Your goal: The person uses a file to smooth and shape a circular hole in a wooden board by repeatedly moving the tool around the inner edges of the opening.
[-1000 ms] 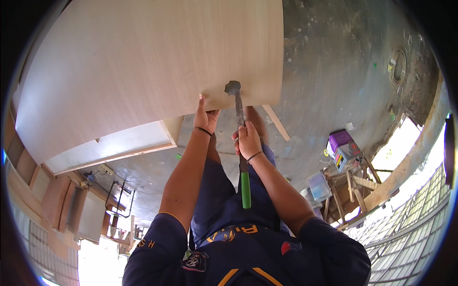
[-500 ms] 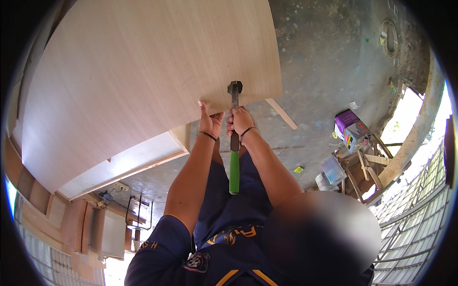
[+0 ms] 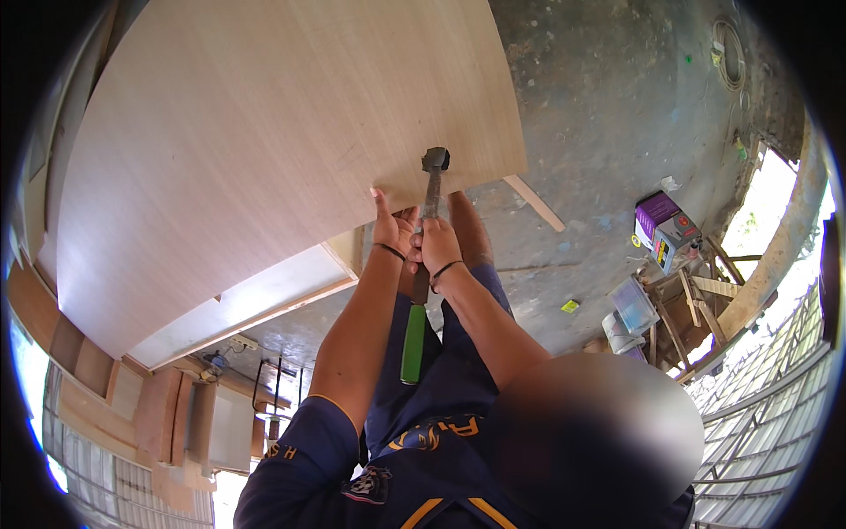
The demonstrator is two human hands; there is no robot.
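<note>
My right hand [image 3: 438, 243] is closed round the shaft of a hammer [image 3: 412, 342] with a green handle. The handle hangs toward my lap, and the dark head is over a large pale wood-grain panel [image 3: 291, 106], close to its near edge. At that edge, just left of the hammer, my left hand [image 3: 394, 231] grips the panel, thumb lying on its top face and fingers curled at the rim. Part of those fingers is hidden by the edge and the hammer. Whether the hammer head touches the panel I cannot tell.
Beneath the panel stands a white-faced cabinet frame [image 3: 256, 300]. A thin wood strip [image 3: 534, 203] lies on the concrete floor to its right. Further right are a purple box [image 3: 663, 227], a clear plastic tub [image 3: 634, 304] and a wooden stool-like frame [image 3: 705, 295]. Coiled cable [image 3: 728, 55] lies far right.
My right hand has shifted slightly down and left along the hammer, and the green handle has swung left and toward me. My left hand stays at the panel edge. The view has shifted slightly.
</note>
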